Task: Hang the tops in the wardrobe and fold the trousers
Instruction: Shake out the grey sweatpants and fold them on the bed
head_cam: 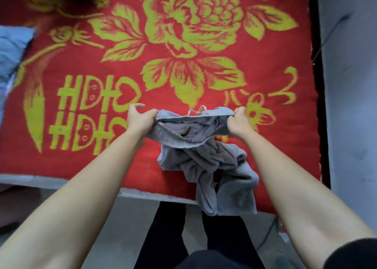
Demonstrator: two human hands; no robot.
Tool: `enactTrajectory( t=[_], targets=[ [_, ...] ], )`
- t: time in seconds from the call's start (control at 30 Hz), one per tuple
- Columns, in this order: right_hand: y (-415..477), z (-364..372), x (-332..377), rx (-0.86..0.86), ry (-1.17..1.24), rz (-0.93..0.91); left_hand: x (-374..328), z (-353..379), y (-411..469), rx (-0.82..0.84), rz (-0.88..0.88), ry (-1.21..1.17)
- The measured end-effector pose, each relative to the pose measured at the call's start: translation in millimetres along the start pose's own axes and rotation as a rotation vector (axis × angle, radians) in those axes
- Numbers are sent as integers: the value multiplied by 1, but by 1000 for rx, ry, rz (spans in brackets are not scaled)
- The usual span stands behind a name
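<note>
Grey jersey trousers [204,162] hang from my two hands by the waistband [189,118], which I hold stretched level above the red blanket [81,50] so the legs can drop free and untwist. For now they lie bunched and crossed on the near edge of the bed [142,194], one end spilling over the side toward my black-clad legs [163,228]. My left hand [139,120] pinches the left end of the band between thumb and curled fingers, the upper fingers lifted a little off the cloth. My right hand [239,122] is curled tight round the right end, knuckles up. A pale drawstring [196,111] loops out at the middle of the band, on the far side — so I judge the front faces away from me. Both forearms reach forward and slightly inward, wrists about level. Holding the two corners gives me a straight top edge to fold from — the tangle below wants a shake or a lift before it can lie flat. A blue pillow [14,44] sits at the blanket's left edge, well apart from the trousers.
</note>
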State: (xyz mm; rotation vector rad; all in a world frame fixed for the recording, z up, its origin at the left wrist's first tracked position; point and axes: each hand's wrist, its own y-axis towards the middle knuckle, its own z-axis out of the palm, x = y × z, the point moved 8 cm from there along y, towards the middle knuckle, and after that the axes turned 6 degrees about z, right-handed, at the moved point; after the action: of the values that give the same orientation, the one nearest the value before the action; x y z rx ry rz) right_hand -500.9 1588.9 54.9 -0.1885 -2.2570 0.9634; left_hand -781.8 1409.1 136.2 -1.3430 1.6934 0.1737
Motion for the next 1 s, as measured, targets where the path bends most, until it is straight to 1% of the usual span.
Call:
enactTrajectory(
  t=[0.07, 0.1, 0.17, 0.2, 0.23, 0.3, 0.37, 0.43, 0.47, 0.5, 0.53, 0.67, 0.77, 0.83, 0.87, 0.93, 0.97, 1.0],
  targets=[
    [-23, -7, 17, -24, 190, 55, -33, -17, -3, 0, 86, 117],
    [-34, -13, 26, -36, 342, 75, -51, -25, -5, 7, 141, 165],
    [-56, -24, 48, 13, 651, 92, -89, -41, -10, 48, 277, 185],
    [-67, -33, 62, 41, 732, 74, -109, -51, -15, 81, 347, 178],
    [-78, -46, 76, 36, 764, 38, -127, -62, -21, 124, 413, 181],
    [-105, -80, 100, -70, 781, -40, -157, -85, -36, 228, 573, 296],
    [-143, -114, 124, -221, 773, -114, -176, -113, -54, 299, 755, 528],
    [-191, -138, 155, -350, 740, -218, -186, -146, -69, 328, 913, 747],
    [-219, -144, 174, -403, 718, -287, -191, -164, -74, 333, 979, 812],
    [-247, -148, 194, -452, 694, -357, -198, -184, -79, 322, 1032, 823],
    [-274, -149, 214, -496, 676, -418, -207, -207, -82, 287, 1074, 782],
    [-381, -142, 268, -616, 764, -580, -256, -313, -94, 58, 1185, 488],
    [-464, -143, 298, -725, 690, -729, -291, -388, -112, -101, 1239, 352],
    [-521, -145, 315, -830, 576, -846, -314, -430, -131, -176, 1283, 301],
    [-548, -146, 323, -904, 461, -909, -325, -450, -141, -220, 1306, 288],
    [-594, -137, 343, -1029, 76, -1023, -344, -487, -161, -322, 1359, 272],
    [-610, -129, 351, -1094, -153, -1042, -352, -504, -169, -374, 1383, 274],
    [-621, -125, 358, -1152, -333, -1040, -358, -518, -176, -420, 1402, 288]
  ],
)
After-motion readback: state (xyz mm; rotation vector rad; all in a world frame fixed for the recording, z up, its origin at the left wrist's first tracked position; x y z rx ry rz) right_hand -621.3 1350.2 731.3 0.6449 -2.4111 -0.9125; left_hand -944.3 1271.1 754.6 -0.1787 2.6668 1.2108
